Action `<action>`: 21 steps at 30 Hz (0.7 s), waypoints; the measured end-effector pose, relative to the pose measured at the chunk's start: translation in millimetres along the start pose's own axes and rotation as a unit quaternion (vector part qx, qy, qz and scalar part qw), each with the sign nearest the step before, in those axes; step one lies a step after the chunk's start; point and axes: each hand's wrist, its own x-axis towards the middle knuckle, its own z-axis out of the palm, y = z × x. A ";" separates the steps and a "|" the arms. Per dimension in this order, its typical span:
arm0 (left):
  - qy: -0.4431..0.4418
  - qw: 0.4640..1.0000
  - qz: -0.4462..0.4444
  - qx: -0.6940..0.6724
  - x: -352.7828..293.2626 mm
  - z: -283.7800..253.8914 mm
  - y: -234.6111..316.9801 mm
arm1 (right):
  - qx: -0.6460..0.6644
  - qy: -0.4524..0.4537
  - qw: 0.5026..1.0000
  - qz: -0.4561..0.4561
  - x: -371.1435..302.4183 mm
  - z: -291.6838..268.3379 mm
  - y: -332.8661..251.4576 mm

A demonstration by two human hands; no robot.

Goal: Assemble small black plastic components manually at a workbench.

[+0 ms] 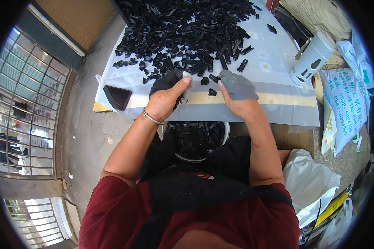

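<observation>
My left hand [170, 93], in a dark fingerless-looking glove with pale fingertips, is curled closed above the table's near edge. Whatever its fingers may hold is hidden. To its right, my right hand [239, 88] wears a grey dotted glove and pinches a small black plastic part [214, 78] between thumb and fingers. Between the hands, two short black pieces lie on the cloth, one a stubby piece [204, 81] and the other a loose piece [212, 92]. Beyond them spreads a large heap of black plastic parts [183, 33]. Below the edge, a white-rimmed bucket [227, 135] holds more black parts.
A pale flowered cloth [274, 74] covers the table. At left lies a dark phone [117, 97]; at right stands a white tumbler [313, 58]. Printed plastic bags [345, 103] and a white sack [307, 178] crowd the right side. Barred windows [25, 108] line the left.
</observation>
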 end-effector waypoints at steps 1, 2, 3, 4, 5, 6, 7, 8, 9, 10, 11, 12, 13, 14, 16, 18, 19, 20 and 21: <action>0.015 1.000 -0.013 -0.013 -1.6 -3.3 -0.7 | 0.002 0.000 1.000 -0.003 0.1 -3.4 -5.3; 0.029 0.999 -0.025 -0.026 -2.5 -6.8 -1.8 | -0.013 -0.062 0.998 0.011 0.9 -9.1 -12.4; 0.024 0.999 -0.020 -0.017 -2.0 -9.6 -3.0 | -0.029 -0.125 0.991 0.026 0.9 -12.5 -16.4; 0.025 0.999 -0.020 -0.018 -2.8 -11.4 -2.6 | -0.030 -0.126 0.991 0.026 0.0 -9.8 -16.8; 0.023 1.000 -0.017 -0.004 -3.6 -12.8 -2.4 | -0.048 -0.123 0.991 0.011 -1.4 -4.2 -15.7; 0.016 1.000 -0.015 0.009 -3.2 -12.4 -1.8 | -0.068 -0.119 0.991 -0.002 -3.5 -0.1 -13.8; 0.014 1.000 -0.015 0.008 -3.1 -11.5 -2.0 | -0.070 -0.119 0.990 0.001 -5.7 5.7 -10.7; 0.019 0.998 -0.002 0.056 -3.5 -10.7 -2.8 | -0.074 -0.094 0.993 -0.009 -7.9 12.5 -6.9; 0.027 0.994 0.011 0.105 -4.2 -10.9 -4.1 | -0.076 -0.071 0.994 -0.021 -8.8 16.8 -4.8; 0.027 0.994 0.009 0.105 -4.4 -11.6 -5.1 | -0.075 -0.072 0.994 -0.020 -7.5 17.6 -3.7; 0.030 0.989 0.016 0.141 -4.7 -12.8 -5.9 | -0.082 -0.085 0.993 -0.018 -5.3 18.3 -2.3; 0.035 0.984 0.022 0.176 -4.7 -14.6 -7.1 | -0.088 -0.099 0.991 -0.017 -3.9 19.4 -1.3; 0.035 0.984 0.021 0.176 -4.9 -16.5 -8.7 | -0.087 -0.100 0.991 -0.017 -3.6 18.6 -2.3; 0.032 0.991 0.002 0.132 -5.2 -18.5 -10.3 | -0.079 -0.098 0.992 -0.010 -3.1 16.5 -4.7; 0.028 0.995 -0.016 0.090 -6.4 -19.3 -9.2 | -0.069 -0.095 0.993 -0.003 -3.6 17.8 -5.7; -0.009 0.998 -0.020 -0.062 -11.3 -15.9 -4.6 | -0.068 -0.060 0.996 -0.017 -5.5 23.0 -5.0; -0.007 0.998 -0.018 -0.059 -12.6 -15.9 -4.9 | -0.065 -0.058 0.996 -0.020 -5.1 22.5 -7.6; -0.027 0.992 -0.018 -0.121 -13.3 -16.4 -6.3 | -0.071 -0.059 0.995 -0.024 -4.2 21.0 -10.9; -0.048 0.982 -0.019 -0.183 -13.6 -16.2 -7.3 | -0.077 -0.060 0.995 -0.027 -3.5 20.6 -12.6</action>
